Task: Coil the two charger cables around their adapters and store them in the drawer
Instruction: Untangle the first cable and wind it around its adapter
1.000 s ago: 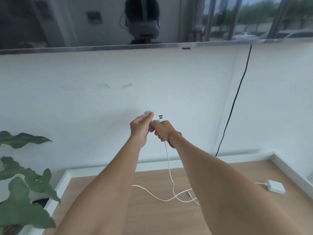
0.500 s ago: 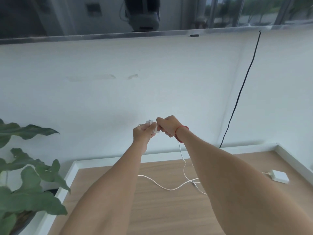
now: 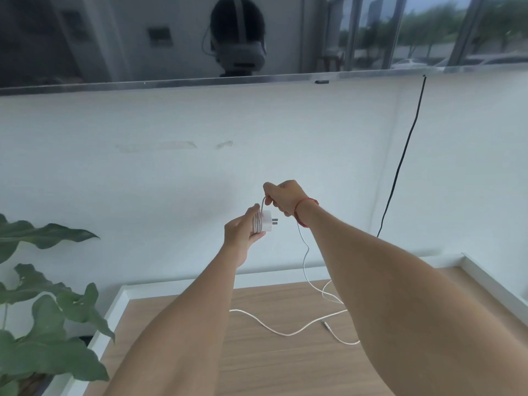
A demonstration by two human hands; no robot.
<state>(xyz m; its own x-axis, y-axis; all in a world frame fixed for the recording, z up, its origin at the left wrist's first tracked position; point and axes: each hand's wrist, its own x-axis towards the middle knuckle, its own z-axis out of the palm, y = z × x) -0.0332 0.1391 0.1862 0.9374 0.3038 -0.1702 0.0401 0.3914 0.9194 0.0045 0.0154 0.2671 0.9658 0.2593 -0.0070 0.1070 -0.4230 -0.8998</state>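
Note:
My left hand (image 3: 241, 232) holds a white charger adapter (image 3: 264, 221) with its prongs pointing right and several turns of white cable wound around it. Just above and to the right, my right hand (image 3: 283, 197) pinches the white cable (image 3: 305, 252). The cable hangs down from that hand and trails in loose curves over the wooden table (image 3: 257, 361), with its plug end (image 3: 327, 325) lying on the wood. The second adapter and the drawer are hidden from this view.
A white wall rises behind the table, with a black cord (image 3: 400, 167) running down it at the right. A green leafy plant (image 3: 43, 324) stands at the left edge. A window above reflects a headset.
My hands have drawn apart: the right hand lifted the cable up and to the right while the left hand dropped a little, showing the adapter's prongs. The second adapter has left the view.

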